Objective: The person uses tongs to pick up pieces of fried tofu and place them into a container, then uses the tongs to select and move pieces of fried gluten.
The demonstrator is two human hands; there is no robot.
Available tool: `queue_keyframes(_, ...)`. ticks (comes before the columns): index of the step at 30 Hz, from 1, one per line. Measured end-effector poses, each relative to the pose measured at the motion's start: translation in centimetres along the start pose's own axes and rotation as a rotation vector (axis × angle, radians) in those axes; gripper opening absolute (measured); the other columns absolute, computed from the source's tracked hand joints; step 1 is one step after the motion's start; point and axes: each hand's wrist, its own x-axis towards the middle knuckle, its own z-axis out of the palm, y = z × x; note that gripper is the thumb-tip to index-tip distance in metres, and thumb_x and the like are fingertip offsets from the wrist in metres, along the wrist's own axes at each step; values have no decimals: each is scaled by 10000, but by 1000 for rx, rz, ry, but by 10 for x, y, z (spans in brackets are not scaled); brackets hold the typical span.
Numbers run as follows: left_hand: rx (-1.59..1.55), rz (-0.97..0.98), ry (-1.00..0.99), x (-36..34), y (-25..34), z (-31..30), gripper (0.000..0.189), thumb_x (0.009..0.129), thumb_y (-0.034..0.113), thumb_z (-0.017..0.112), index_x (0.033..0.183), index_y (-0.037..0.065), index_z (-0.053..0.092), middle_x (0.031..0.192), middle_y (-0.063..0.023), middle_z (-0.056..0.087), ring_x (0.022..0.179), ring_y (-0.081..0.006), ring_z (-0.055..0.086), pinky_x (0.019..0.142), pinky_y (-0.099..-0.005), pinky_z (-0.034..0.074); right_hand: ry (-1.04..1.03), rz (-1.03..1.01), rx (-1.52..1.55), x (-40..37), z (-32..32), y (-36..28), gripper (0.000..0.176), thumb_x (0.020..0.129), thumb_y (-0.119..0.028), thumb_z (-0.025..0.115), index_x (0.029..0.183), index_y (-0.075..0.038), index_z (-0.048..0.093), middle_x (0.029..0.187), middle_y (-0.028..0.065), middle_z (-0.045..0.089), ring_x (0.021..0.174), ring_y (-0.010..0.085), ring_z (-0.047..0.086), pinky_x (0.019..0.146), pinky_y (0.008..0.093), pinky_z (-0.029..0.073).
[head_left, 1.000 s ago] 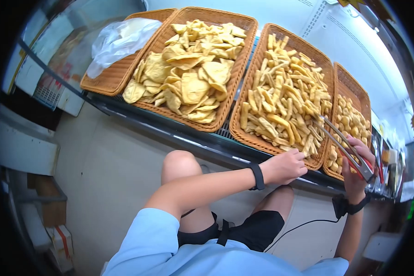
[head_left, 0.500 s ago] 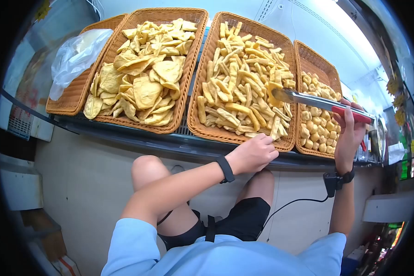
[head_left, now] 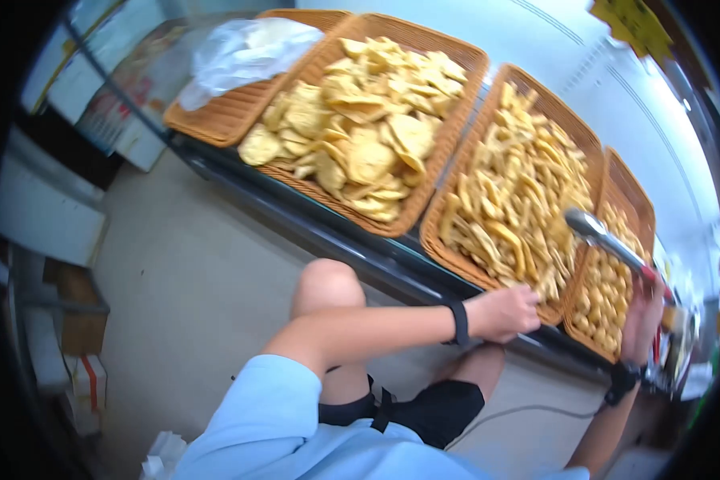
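My right hand (head_left: 642,314) grips metal tongs (head_left: 608,240) with red handles; their shut tips hang over the right side of a wicker basket (head_left: 456,196) full of fried tofu sticks (head_left: 520,200). My left hand (head_left: 506,312) is closed in a fist at that basket's front edge, a black band on the wrist; whether it holds anything is hidden. A basket of small tofu puffs (head_left: 608,284) lies under the tongs' handles. The frame is blurred.
To the left stand a basket of flat fried tofu sheets (head_left: 368,140) and a basket (head_left: 224,120) holding a clear plastic bag (head_left: 244,52). All rest on a dark shelf edge (head_left: 312,228). My bare knees are below. Cardboard boxes (head_left: 80,344) sit at the left floor.
The view has swung and tilted. The tongs have dropped lower and to the right, tips now near the stick basket's right rim. My left hand stays at the basket's front edge.
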Motion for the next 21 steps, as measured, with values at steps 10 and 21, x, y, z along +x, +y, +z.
queue_keyframes(10, 48, 2, 53, -3, 2, 5, 113, 725, 180, 647, 709, 80, 597, 715, -28, 596, 848, -224, 539, 761, -344, 440, 132, 1, -166, -9, 24, -7, 265, 1006, -227, 609, 1166, -16, 610, 1137, 63, 675, 1076, 126, 631, 1014, 279, 498)
queue_keyframes(21, 95, 1, 49, -5, 2, 8, 124, 718, 180, 678, 679, 93, 599, 703, -19, 607, 857, -221, 550, 773, -337, 449, 162, 33, -198, -5, 10, 5, 347, 998, -283, 631, 1235, -30, 604, 1192, 49, 663, 1101, 119, 608, 977, 264, 471)
